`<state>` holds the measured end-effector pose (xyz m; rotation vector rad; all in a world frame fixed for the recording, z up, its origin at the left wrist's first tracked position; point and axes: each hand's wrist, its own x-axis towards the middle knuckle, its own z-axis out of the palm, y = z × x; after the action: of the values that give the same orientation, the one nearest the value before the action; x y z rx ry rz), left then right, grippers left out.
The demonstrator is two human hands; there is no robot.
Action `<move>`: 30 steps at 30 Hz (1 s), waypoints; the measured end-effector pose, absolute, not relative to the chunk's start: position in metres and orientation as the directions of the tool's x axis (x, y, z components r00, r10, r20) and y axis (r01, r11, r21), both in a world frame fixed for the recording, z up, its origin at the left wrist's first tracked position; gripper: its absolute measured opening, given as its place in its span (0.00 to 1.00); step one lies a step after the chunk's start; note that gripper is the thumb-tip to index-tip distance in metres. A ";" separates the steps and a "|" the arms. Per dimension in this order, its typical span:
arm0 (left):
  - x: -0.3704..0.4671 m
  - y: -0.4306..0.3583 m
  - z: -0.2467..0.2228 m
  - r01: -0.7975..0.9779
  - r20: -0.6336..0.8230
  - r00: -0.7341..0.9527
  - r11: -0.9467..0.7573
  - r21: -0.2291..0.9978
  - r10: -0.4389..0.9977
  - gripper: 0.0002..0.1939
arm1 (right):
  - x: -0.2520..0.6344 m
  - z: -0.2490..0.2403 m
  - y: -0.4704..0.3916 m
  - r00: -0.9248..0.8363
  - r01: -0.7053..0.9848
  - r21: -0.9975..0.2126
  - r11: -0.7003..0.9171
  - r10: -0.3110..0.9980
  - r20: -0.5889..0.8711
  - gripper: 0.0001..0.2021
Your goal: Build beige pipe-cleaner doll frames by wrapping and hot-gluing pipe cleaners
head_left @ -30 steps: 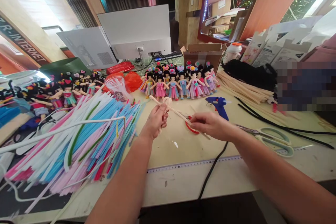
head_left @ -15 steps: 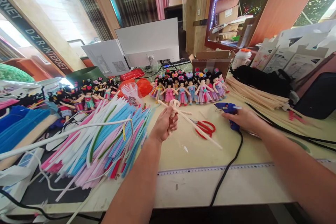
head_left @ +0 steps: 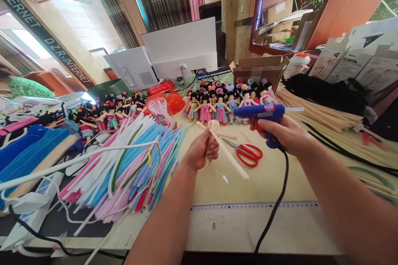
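Observation:
My left hand (head_left: 203, 149) is closed around a cream pipe-cleaner figure (head_left: 214, 127), whose looped top and loose fuzzy ends stick out above and to the right of the fist. Raised over the table, my right hand (head_left: 287, 134) grips a blue hot glue gun (head_left: 261, 112) by its handle. Its nozzle points left, a glue stick juts from the back, and a black cord hangs down. Red-handled scissors (head_left: 248, 154) lie on the table between the two hands.
Colourful pipe cleaners (head_left: 133, 165) are heaped at left. Several small dolls (head_left: 220, 105) stand behind my hands. A measuring tape (head_left: 248, 205) runs along the table's front. Beige pipe cleaners (head_left: 323, 112) and a black bundle (head_left: 326, 93) lie at right. A monitor (head_left: 183, 45) stands at the back.
My right hand has lifted the glue gun off the table and now holds it upright by the handle. My left hand still holds the figure. The view has shifted slightly.

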<state>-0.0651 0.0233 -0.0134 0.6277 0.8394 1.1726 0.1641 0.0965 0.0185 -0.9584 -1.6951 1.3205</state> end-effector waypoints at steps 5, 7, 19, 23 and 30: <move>-0.058 0.023 -0.011 -0.488 -0.312 0.227 0.385 0.784 0.923 0.27 | 0.168 0.018 0.087 -0.542 0.191 -0.942 0.275 0.830 0.132 0.20; -0.056 0.024 -0.012 -0.485 -0.328 0.238 0.405 0.775 0.914 0.27 | 0.168 0.021 0.086 -0.565 0.218 -0.919 0.330 0.810 0.157 0.18; -0.055 0.025 -0.012 -0.462 -0.366 0.260 0.448 0.766 0.894 0.26 | 0.163 0.020 0.080 -0.642 0.238 -0.873 0.427 0.743 0.188 0.14; -0.055 0.025 -0.011 -0.442 -0.385 0.260 0.463 0.768 0.886 0.27 | 0.162 0.019 0.080 -0.647 0.237 -0.864 0.444 0.736 0.200 0.14; -0.054 0.026 -0.009 -0.440 -0.388 0.270 0.471 0.764 0.881 0.28 | 0.162 0.020 0.080 -0.652 0.265 -0.840 0.473 0.730 0.205 0.14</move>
<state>-0.0537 0.0256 -0.0092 0.5813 0.9049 0.9610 0.1625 0.0802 0.0204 -0.8214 -2.1700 1.1020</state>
